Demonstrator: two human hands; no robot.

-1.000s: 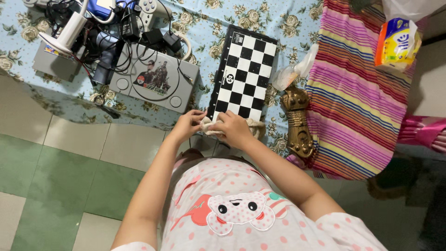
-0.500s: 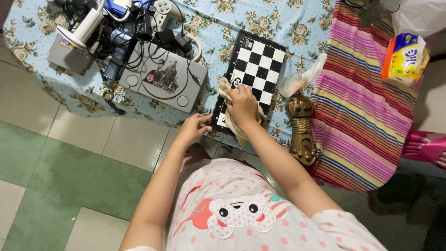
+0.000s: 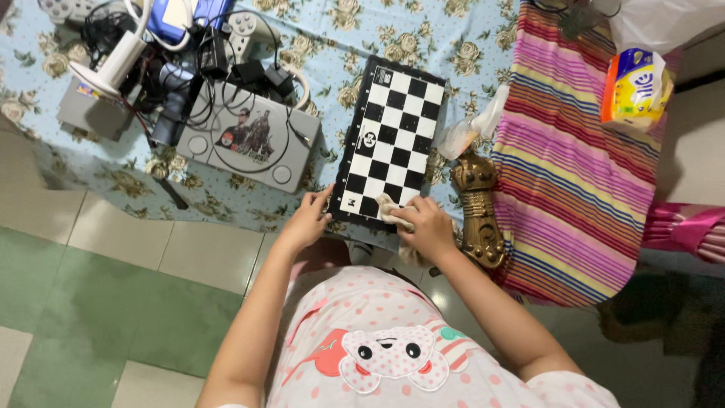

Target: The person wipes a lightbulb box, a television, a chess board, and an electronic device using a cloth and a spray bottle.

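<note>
We look down on our two hands working at the near edge of a counter (image 3: pixel 113 177) covered with a pale blue floral cloth. Our right hand (image 3: pixel 427 227) has its grip closed around a crumpled beige rag (image 3: pixel 389 210) and presses it onto the near right corner of a black-and-white chessboard (image 3: pixel 389 136). Part of the rag pokes out past our fingers onto the squares, and another bit hangs below the palm. Our left hand (image 3: pixel 308 219) rests at the board's near left corner, fingers loosely curled with the tips touching the dark border; it grips nothing that we can see. The chessboard lies flat on the cloth, slightly turned, its near end at the counter's edge. Just to the right of it lies a golden gauntlet (image 3: pixel 477 208), with a clear plastic bag (image 3: pixel 467 128) above that. Farther right is a striped, many-coloured cloth (image 3: pixel 574 151) with a yellow tissue pack (image 3: pixel 633 85) at its far side. To the left of the board sits a grey game console (image 3: pixel 249 140), with a tangle of black cables (image 3: pixel 204 68) and a controller (image 3: pixel 245 29) behind it. Below us is a green and cream tiled floor (image 3: pixel 98 302).
</note>
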